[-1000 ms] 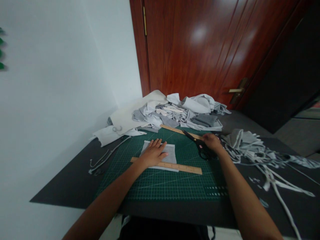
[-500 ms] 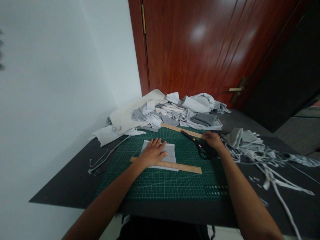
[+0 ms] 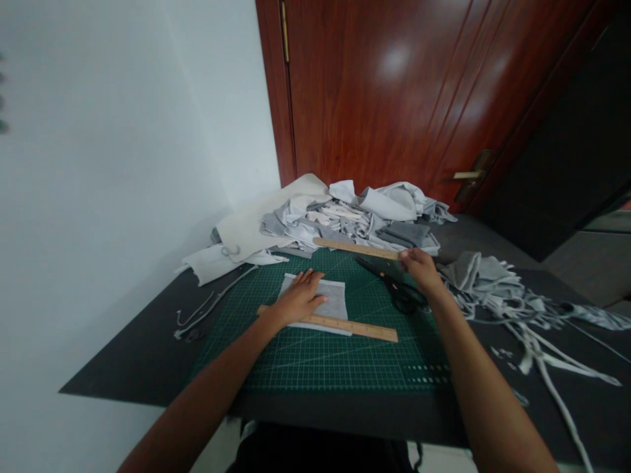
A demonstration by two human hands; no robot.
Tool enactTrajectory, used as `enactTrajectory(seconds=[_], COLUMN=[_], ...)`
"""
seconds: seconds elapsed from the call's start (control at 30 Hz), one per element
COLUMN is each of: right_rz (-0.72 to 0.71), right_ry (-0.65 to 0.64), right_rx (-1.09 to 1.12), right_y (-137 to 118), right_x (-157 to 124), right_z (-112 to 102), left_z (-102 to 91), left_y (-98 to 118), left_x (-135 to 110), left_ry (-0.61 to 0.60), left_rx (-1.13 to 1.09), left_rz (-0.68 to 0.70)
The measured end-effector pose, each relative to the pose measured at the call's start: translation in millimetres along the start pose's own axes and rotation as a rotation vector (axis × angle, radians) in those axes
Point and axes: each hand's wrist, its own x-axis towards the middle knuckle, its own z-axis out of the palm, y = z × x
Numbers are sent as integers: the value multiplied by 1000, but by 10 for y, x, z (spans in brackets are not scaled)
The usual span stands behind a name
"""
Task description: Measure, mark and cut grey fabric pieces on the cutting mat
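Note:
My left hand (image 3: pixel 300 299) lies spread on a pale grey piece of fabric (image 3: pixel 336 297) on the green cutting mat (image 3: pixel 305 364). Across the fabric's near part runs a wooden ruler (image 3: pixel 367 330), partly hidden under my left wrist and forearm. My right hand (image 3: pixel 419 266) pinches the right end of a second wooden ruler (image 3: pixel 352 247), which reaches left in front of the cloth pile. Just below that ruler, black scissors (image 3: pixel 394 286) rest on the mat, blades pointing up and left.
A heap of grey and white cloth (image 3: pixel 345 220) lies at the back against the door (image 3: pixel 365 98). On the right are grey scraps and cords (image 3: pixel 493 282). Thin cords (image 3: pixel 217 305) lie left of the mat on the black table (image 3: pixel 142 368).
My right hand has moved slightly up, and the far ruler has shifted up off its earlier spot near the scissors. My left hand stays on the fabric.

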Motion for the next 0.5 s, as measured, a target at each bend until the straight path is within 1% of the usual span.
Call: enactTrajectory(seconds=[0.1, 0.17, 0.2, 0.23, 0.27, 0.33, 0.4, 0.43, 0.47, 0.5], right_rz=[43, 58, 78, 104, 125, 152, 133, 106, 68, 15], right_ry=[16, 12, -8, -63, -138, -319, -471, -524, -541, -527], right_rx=[168, 333, 485, 621, 698, 714, 665, 614, 537, 434], right_y=[-147, -291, -377, -468, -561, -728, -838, -866, -875, -868], right_x=[-93, -198, -265, -341, -422, -587, -735, -795, -845, -885], right_z=[87, 125, 140, 157, 179, 249, 364, 432, 503, 571], left_z=[-23, -49, -61, -71, -79, -90, -108, -121, -138, -157], left_y=[27, 62, 80, 99, 116, 149, 185, 207, 230, 255], left_x=[-19, -37, -46, -54, -62, -75, -86, -89, -90, -89], left_ry=[58, 91, 109, 126, 141, 166, 183, 188, 186, 173], left_rx=[55, 120, 148, 169, 183, 204, 231, 250, 271, 293], left_rz=[68, 133, 154, 164, 163, 137, 95, 72, 52, 32])
